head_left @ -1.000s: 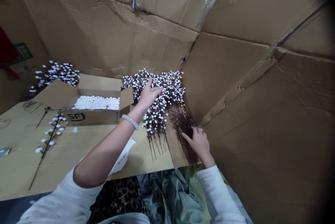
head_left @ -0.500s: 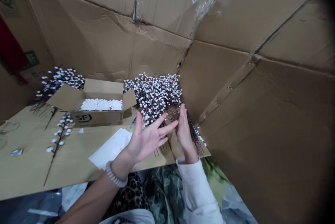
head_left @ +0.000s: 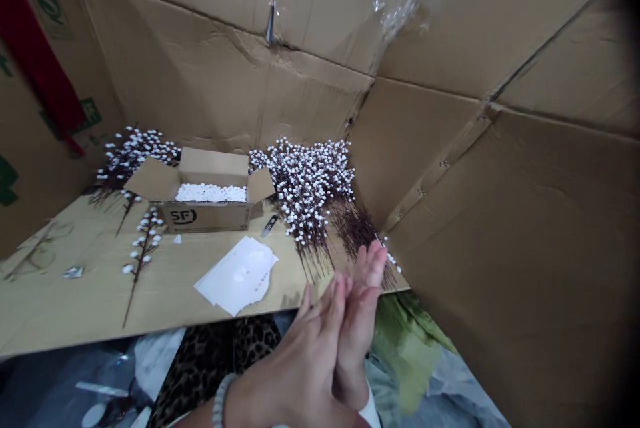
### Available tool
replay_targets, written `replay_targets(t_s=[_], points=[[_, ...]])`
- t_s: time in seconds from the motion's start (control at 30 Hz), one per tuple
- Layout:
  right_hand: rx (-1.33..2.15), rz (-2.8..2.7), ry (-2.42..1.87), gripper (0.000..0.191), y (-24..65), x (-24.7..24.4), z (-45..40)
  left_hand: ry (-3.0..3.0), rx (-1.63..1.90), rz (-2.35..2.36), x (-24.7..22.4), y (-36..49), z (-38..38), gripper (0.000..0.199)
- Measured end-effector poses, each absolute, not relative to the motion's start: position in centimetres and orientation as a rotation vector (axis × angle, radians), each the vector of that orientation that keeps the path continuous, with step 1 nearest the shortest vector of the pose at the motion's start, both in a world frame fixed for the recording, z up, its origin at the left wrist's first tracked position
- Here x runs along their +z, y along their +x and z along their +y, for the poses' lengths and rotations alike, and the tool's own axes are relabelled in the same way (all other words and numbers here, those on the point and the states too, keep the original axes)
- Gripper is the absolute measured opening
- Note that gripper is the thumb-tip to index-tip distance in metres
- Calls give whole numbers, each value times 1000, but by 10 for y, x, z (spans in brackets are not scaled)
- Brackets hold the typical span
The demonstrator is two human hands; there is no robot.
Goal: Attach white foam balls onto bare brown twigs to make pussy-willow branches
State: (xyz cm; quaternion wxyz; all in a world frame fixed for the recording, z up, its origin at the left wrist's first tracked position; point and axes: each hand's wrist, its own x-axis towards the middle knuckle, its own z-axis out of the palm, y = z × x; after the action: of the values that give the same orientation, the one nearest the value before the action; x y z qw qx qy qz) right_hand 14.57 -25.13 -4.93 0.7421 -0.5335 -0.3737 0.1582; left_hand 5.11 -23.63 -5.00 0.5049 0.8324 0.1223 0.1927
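My left hand, with a pale beaded band at its wrist, lies palm to palm against my right hand. Fingers on both are stretched out, and neither holds anything that shows. Just beyond them, brown bare stems lie bunched against the right cardboard wall. A thick bunch of white-berried branches lies left of those. One single berry branch rests apart on the left side of the cardboard-covered table.
An open SF carton full of white berries stands at the back. More berry branches lie behind it. White papers and a utility knife lie in front. Tall cardboard walls enclose the back and right.
My hands have come together, palm on palm, and moved down towards me. The left hand was spread and apart from the right before. The view has shifted slightly left.
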Motion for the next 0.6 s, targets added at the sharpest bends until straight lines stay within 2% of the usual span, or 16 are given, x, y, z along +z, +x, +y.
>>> replay_targets(t_s=[0.17, 0.3, 0.47, 0.53, 0.6], points=[[331, -711, -1145, 57, 150, -44, -264, 1922, 397, 169, -42, 49, -242, 112], [313, -670, -1158, 56, 157, -46, -264, 1733, 449, 122, -43, 40, -242, 114], [245, -686, -1163, 55, 164, -53, -266, 1606, 578, 177, -54, 32, -242, 100], [69, -669, -1200, 56, 160, -60, -271, 1631, 578, 159, -66, 40, -243, 102], [-74, -694, -1267, 59, 153, -70, -278, 1689, 504, 63, -84, 55, -246, 121]])
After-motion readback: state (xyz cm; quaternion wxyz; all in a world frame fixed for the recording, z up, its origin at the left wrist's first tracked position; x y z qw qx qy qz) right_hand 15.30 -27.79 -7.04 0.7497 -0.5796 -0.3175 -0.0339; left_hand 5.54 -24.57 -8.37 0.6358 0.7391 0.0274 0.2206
